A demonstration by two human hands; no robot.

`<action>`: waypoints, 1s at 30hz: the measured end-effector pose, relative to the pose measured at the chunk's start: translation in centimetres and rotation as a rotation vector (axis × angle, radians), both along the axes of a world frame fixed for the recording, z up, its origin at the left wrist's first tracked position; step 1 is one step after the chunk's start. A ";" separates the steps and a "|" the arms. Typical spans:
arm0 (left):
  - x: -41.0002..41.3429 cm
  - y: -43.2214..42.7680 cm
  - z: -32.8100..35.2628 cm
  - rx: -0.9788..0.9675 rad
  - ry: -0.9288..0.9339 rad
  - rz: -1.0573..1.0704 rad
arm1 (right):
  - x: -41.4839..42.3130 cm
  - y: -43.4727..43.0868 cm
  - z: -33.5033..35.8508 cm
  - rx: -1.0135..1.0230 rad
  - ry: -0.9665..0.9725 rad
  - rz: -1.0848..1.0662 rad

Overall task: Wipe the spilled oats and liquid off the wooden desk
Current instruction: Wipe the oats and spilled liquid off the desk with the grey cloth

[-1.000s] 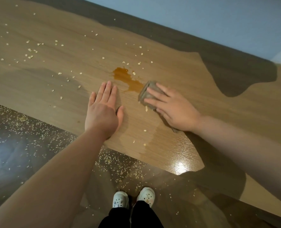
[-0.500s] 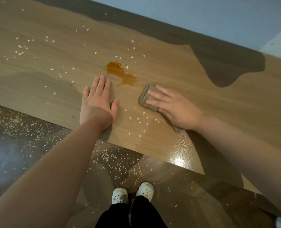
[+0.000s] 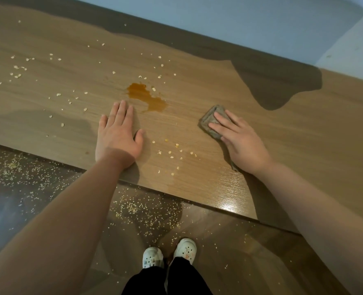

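- A wooden tabletop (image 3: 304,128) fills most of the view and runs diagonally from lower right to upper left. Its near edge crosses just behind both wrists, and its far edge meets the wall.
- A dark glossy floor (image 3: 240,252) lies below the near edge, sprinkled thickly with fallen oat flakes (image 3: 133,207).
- A pale blue wall (image 3: 240,22) stands along the tabletop's far edge.
- A broad dark shadow (image 3: 272,86) covers the far strip of the tabletop and bulges toward the right hand. The wood to the right of that hand is bare.
- The left hand (image 3: 117,135) lies palm down on the tabletop near the front edge, fingers straight and together. Its grip is released and holds nothing.
- The right hand (image 3: 240,139) presses flat on a cloth with straight, spread fingers. Its grip is released, not curled round the cloth.
- Two white clogs (image 3: 185,250) stand on the floor below, close to the tabletop's edge.
- The folded grey-brown cloth (image 3: 208,122) lies under the right hand, its far corner showing past the fingertips. It sits well right of the spill and does not touch it.
- An amber puddle of liquid (image 3: 146,96) sits just beyond the left fingertips, between the two hands and farther back.
- Loose oats (image 3: 172,152) lie between the hands near the front edge, and more oats (image 3: 17,71) are strewn across the far left of the tabletop.
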State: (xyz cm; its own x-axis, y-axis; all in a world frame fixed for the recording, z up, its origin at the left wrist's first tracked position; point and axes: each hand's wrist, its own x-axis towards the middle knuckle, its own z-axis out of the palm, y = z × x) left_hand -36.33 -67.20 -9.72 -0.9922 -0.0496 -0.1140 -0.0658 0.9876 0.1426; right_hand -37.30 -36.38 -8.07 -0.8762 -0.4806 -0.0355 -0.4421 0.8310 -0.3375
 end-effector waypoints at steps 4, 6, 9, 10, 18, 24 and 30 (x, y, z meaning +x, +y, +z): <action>0.0 -0.1 -0.2 0.005 0.006 -0.005 | 1.7 2.5 -0.5 -0.024 0.062 -0.181; -0.1 -0.1 -0.3 0.006 0.006 -0.002 | 2.4 3.1 -1.0 0.005 0.094 -0.398; -0.1 -0.2 -0.5 -0.002 0.003 0.002 | 1.9 2.6 -1.4 0.081 0.092 -0.775; -0.1 -0.2 -0.6 -0.003 0.005 0.001 | 1.0 2.1 -1.4 0.097 0.078 -0.847; 0.0 -0.2 -0.5 -0.024 0.005 -0.003 | -3.5 -3.6 -1.0 0.108 0.085 -0.635; 0.0 -0.1 -0.4 -0.018 0.008 -0.009 | -2.2 2.2 -0.7 0.082 0.022 0.048; 0.0 -0.2 -0.8 -0.021 0.011 -0.015 | -2.0 -2.7 -1.0 0.077 0.110 -0.647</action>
State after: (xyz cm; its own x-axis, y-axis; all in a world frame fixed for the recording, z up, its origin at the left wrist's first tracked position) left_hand -36.34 -67.43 -10.49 -0.9941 -0.0372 -0.1022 -0.0498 0.9912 0.1229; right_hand -39.28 -39.04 -9.06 -0.9879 0.1444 0.0571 0.1261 0.9606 -0.2476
